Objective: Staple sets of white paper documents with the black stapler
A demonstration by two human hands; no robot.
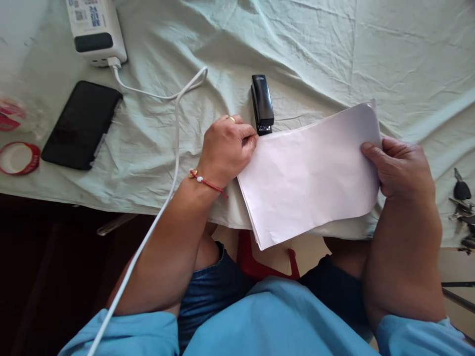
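Observation:
A thin stack of white paper sheets [311, 173] spans the space between my hands, tilted and reaching past the table's front edge. My right hand [403, 165] grips its right side, thumb on top and fingers beneath. At the upper left corner, my left hand [230, 146] is closed, thumb and forefinger pinching the paper. Just beyond that corner lies a black stapler [262, 104], its front end pointing toward me and close to the sheets' top edge. Whether the stapler touches the paper I cannot tell. The fingers under the sheets are hidden.
A white power bank [98, 34] at the back left feeds a white cable [177, 128] running over my left forearm. Left of it lie a black phone [81, 123] and a red tape roll [18, 158]. Keys [462, 190] rest at the far right on the pale green cloth [415, 59].

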